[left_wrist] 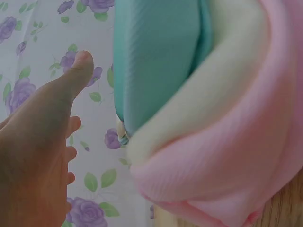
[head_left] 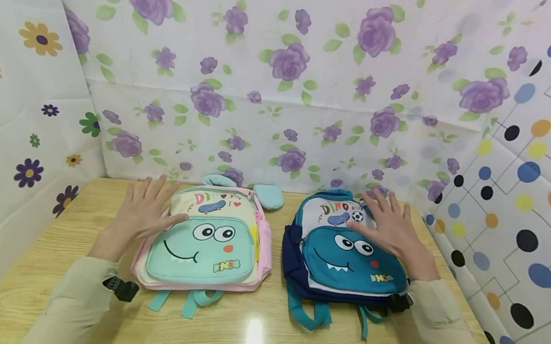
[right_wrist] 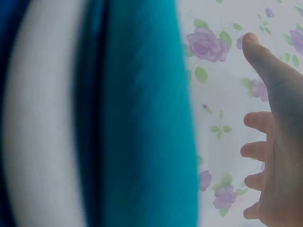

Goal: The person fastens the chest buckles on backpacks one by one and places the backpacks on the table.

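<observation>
On table (head_left: 224,335), left, mint-pink backpack (head_left: 201,250); right, teal-navy backpack (head_left: 348,260); alongside, left hand (head_left: 141,214) and right hand (head_left: 391,230) spread, released.

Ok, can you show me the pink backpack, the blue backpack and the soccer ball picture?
Pink backpack (head_left: 202,250): head view, on its mint front pocket.
Blue backpack (head_left: 353,260): head view, on its teal front pocket.
Soccer ball picture (head_left: 357,215): head view, on the middle of the ball.

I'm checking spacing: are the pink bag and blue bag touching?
Apart: the head view shows bare table between the pink bag and blue bag.
</observation>
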The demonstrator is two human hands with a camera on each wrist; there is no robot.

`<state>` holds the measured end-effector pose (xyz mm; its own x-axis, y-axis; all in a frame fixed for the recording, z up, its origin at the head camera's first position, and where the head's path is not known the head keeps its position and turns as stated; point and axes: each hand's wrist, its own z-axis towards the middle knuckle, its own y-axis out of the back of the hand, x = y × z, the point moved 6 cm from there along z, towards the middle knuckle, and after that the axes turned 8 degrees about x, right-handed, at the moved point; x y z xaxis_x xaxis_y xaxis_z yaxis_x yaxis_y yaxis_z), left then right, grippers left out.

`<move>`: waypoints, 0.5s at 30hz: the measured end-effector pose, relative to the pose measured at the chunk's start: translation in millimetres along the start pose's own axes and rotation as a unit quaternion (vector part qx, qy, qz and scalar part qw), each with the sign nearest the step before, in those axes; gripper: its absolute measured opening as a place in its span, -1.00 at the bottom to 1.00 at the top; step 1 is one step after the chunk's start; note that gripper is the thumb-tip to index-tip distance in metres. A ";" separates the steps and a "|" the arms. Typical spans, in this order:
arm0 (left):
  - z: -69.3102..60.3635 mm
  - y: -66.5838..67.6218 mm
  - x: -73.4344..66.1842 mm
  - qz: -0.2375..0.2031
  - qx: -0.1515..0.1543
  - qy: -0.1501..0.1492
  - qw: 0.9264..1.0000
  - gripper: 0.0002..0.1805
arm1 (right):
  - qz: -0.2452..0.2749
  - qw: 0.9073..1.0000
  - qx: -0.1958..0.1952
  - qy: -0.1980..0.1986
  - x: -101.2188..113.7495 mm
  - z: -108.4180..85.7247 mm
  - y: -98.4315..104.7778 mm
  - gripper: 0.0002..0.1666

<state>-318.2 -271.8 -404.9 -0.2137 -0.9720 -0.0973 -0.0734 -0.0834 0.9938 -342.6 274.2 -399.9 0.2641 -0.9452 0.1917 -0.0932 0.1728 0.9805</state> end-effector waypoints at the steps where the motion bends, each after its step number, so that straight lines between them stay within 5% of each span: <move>1: -0.5 0.1 1.2 0.001 -0.001 0.002 1.000 0.05 | -0.001 1.000 0.000 0.003 1.4 0.7 0.2 0.18; 15: -2.5 -1.2 2.7 0.003 -0.001 0.001 1.000 0.07 | 0.001 1.000 0.002 -0.002 -0.1 2.3 -3.8 0.20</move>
<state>-316.3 -274.9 -406.3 -0.2114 -0.9731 -0.0915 -0.0698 -0.0783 0.9945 -344.5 273.1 -403.7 0.2611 -0.9458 0.1929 -0.0982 0.1728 0.9801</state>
